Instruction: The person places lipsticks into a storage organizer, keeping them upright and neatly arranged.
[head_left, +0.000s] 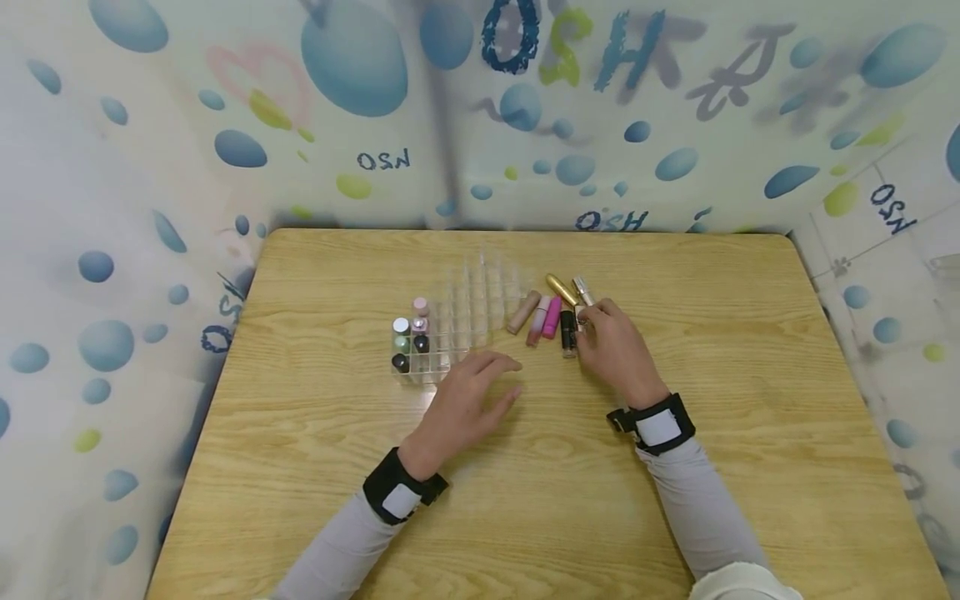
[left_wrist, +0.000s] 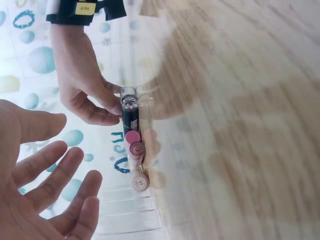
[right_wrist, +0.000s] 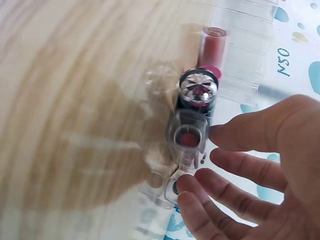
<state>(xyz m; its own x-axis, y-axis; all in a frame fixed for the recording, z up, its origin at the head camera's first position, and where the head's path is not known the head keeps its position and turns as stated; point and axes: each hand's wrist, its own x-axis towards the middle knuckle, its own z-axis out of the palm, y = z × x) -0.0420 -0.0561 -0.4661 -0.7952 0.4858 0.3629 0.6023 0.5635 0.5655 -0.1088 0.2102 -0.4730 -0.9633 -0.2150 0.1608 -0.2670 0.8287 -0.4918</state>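
My right hand (head_left: 618, 350) reaches down to a clear-cased lipstick (right_wrist: 187, 135), its thumb and forefinger pinching the upper edge of the case. Close beside it lies a black lip gloss tube (head_left: 567, 333) with a faceted clear end. Farther left are a magenta lipstick (head_left: 552, 318), a pinkish lip gloss (head_left: 537, 321) and a taupe tube (head_left: 523, 312). Behind the fingers lie a gold tube (head_left: 561, 289) and a silver-capped tube (head_left: 582, 290). My left hand (head_left: 468, 400) hovers with spread fingers, holding nothing, in front of a clear compartment organizer (head_left: 480, 300).
Several small capped bottles stand in the organizer's left compartments, among them a white-capped bottle (head_left: 401, 325), a pink-capped bottle (head_left: 421, 307) and a black-capped bottle (head_left: 401, 363). The wooden table (head_left: 300, 333) meets a patterned wall covering (head_left: 525, 167) at its back edge.
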